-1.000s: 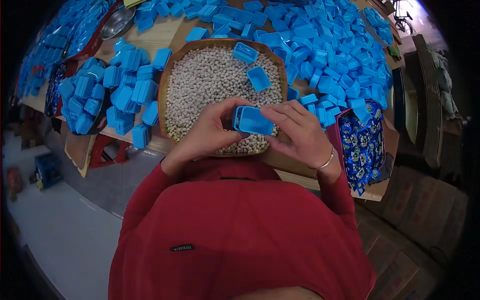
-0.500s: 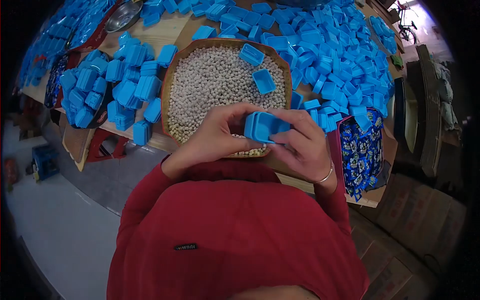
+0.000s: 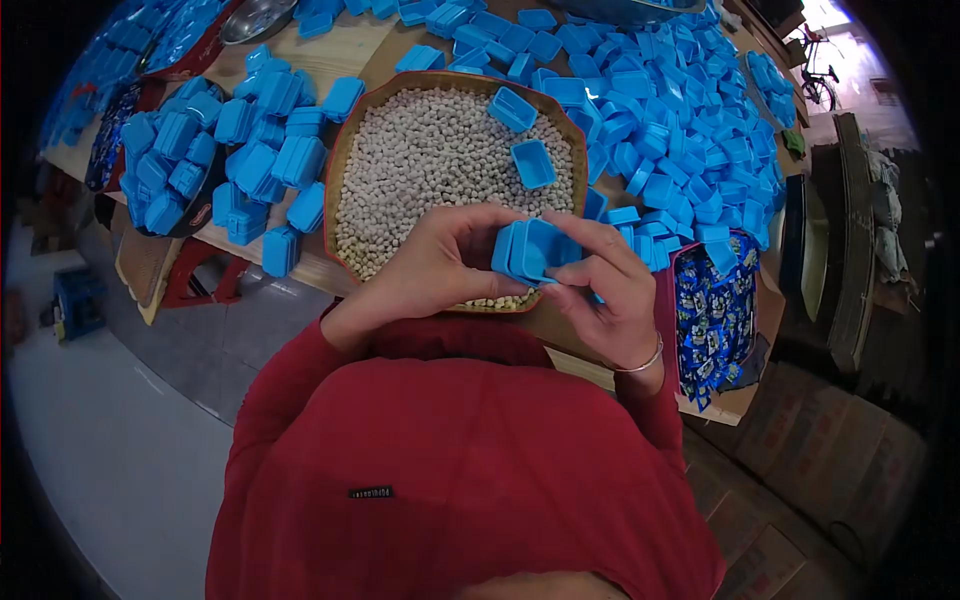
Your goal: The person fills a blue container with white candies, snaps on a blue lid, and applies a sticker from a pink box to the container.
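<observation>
The left hand [image 3: 440, 262] and right hand [image 3: 610, 290] hold small blue boxes [image 3: 528, 250] over a tray [image 3: 333, 190] of pale round pellets [image 3: 420, 150] — 2 open blue containers [image 3: 533, 163] lie on the pellets.

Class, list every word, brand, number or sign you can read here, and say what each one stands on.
"POPULAR…", upside down, its ending unclear: on the dark label of the red shirt.
Print on the blue packets: too small to read.
Reddish marks on the cardboard boxes: too blurred to read.
</observation>
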Motion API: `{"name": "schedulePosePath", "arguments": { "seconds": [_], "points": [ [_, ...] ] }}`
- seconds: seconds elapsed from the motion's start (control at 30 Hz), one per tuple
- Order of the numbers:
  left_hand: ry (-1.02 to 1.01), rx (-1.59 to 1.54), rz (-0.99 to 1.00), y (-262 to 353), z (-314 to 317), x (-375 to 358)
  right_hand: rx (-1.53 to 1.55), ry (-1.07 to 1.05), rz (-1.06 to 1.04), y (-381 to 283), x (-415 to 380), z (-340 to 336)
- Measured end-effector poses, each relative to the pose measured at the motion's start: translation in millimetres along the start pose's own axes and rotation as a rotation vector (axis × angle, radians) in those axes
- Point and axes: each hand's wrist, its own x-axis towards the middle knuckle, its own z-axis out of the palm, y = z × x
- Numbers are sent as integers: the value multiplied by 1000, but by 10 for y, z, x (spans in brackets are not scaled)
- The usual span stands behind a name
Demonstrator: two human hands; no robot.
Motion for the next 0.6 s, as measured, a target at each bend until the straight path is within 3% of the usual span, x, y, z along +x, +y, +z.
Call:
{"name": "schedulePosePath", "arguments": {
  "seconds": [0.23,0.43,0.47,0.53,0.6],
  "points": [
    [45,52,50,41,61,-9,-42,49,-57,-49,50,35],
    [17,-127,72,74,41,-25,-315,11,-161,-28,-28,167],
    [76,-29,15,-5,13,-22,-300,-13,-213,50,-45,205],
    [172,89,-26,-146,12,3,77,99,30,8,-17,266],
    [204,154,93,-193,106,-12,408,176,270,49,-63,323]
  ]
}}
